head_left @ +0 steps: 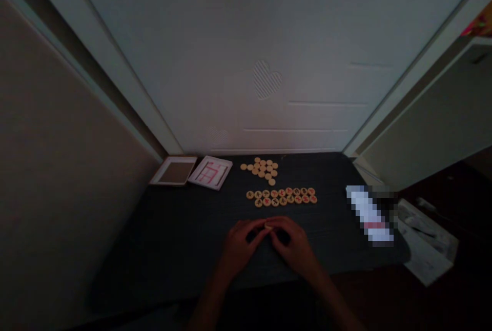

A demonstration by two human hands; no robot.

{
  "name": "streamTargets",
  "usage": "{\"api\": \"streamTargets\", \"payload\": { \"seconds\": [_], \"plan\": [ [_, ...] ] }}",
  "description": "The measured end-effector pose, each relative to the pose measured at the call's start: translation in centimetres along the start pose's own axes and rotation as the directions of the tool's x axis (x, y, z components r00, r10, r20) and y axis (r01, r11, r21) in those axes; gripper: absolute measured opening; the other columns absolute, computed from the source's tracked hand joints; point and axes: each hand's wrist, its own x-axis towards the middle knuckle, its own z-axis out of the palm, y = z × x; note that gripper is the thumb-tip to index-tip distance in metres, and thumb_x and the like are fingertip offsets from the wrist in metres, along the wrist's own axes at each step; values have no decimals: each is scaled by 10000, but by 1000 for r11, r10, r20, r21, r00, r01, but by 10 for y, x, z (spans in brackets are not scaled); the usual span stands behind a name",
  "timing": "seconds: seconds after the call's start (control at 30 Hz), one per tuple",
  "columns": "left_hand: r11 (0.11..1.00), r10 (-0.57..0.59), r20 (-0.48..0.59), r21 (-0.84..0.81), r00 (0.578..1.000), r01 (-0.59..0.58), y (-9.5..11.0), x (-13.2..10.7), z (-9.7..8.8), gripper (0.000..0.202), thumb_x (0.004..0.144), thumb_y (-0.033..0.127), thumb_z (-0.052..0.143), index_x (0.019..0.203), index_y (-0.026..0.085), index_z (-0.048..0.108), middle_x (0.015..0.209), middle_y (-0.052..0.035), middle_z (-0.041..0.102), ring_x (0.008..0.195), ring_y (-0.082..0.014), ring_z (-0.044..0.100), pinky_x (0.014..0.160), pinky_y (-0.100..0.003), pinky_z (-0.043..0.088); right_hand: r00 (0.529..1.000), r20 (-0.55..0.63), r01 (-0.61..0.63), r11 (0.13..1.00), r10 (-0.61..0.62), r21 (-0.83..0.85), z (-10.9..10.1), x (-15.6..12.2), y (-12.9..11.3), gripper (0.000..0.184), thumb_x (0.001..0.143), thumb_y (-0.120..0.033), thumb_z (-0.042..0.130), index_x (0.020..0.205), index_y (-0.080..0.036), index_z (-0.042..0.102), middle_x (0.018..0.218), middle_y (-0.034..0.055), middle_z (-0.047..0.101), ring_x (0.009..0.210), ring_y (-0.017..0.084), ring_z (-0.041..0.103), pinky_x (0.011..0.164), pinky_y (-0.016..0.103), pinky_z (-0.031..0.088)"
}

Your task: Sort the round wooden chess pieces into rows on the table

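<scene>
From here, the bare left hand [239,247] and bare right hand [295,244] pinch one small pale round wooden disc [268,227] between closed fingertips — best steadied lightly.

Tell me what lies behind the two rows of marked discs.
A loose cluster of blank-topped discs lies behind the rows on the dark table; their undersides are hidden.
</scene>
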Motion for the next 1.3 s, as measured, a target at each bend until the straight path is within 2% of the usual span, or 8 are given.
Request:
{"api": "streamTargets", "payload": {
  "seconds": [0.17, 0.47, 0.67, 1.07, 1.3],
  "plan": [
    [1000, -17, 5, -1, 1000, 17, -4, -1, 1, 208, 933, 416, 633, 1085, 318, 736, 1047, -16, 781, 972, -226, 714, 932, -385, 556, 1000, -5, -9, 1000, 9, -22, 1, 0, 0, 254, 894, -147, 619, 1104, -272, 687, 1013, 46, 718, 915, 197, 693, 827, 332, 583],
    [999, -45, -28, -4, 999, 45, -2, 0, 0, 157, 925, 382, 640, 1007, 307, 750, 999, 4, 790, 924, -204, 726, 893, -348, 571, 999, 0, -41, 999, 41, -27, 4, -1, -1, 254, 913, -169, 613, 1147, -268, 630, 1009, 42, 693, 864, 184, 671, 815, 329, 569],
    [995, -74, -24, -66, 997, 72, -5, -1, 2, 177, 936, 363, 620, 1044, 299, 745, 1033, -10, 785, 947, -201, 731, 887, -335, 580, 998, 63, -14, 999, 17, -42, 4, 0, -4, 230, 926, -157, 593, 1127, -267, 620, 1029, 51, 675, 926, 194, 647, 841, 339, 561],
    [982, -35, 6, -187, 999, 36, 4, 0, -5, 197, 959, 328, 605, 1127, 288, 701, 1112, -11, 764, 1019, -191, 716, 937, -325, 563, 999, 16, -31, 999, 31, -13, 3, 1, -10, 233, 943, -186, 626, 1165, -252, 648, 1051, 46, 698, 913, 176, 661, 848, 309, 547],
    [964, -70, 44, -253, 997, 79, 6, 1, -6, 214, 946, 348, 633, 1142, 278, 684, 1061, -5, 775, 955, -178, 737, 890, -303, 574, 999, 3, -50, 998, 50, -30, 2, -1, -10, 274, 950, -204, 632, 1217, -266, 634, 1069, 34, 721, 903, 168, 687, 859, 298, 551]
  ]
}}
